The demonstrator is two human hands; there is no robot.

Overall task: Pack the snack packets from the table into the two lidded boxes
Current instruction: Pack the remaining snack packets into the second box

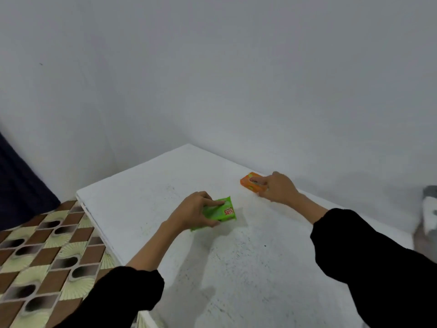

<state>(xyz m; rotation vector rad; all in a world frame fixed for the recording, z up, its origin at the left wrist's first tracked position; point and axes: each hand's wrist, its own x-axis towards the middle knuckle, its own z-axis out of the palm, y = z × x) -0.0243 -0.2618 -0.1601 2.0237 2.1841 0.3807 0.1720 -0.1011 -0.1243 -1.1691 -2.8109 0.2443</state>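
While both black sleeves are reaching over the white counter [165, 185], the left hand [191, 213] is gripping the green snack packet [218, 211] near the counter's middle. The right hand [276, 188] is pressing fingers onto the orange snack packet [250, 184], which is lying at the counter's far edge beside the wall [212, 67].

Head-worn view, down over table [165, 185]

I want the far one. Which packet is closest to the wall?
The orange packet, under the right hand at the table's far edge. The green packet sits nearer, in the left hand.
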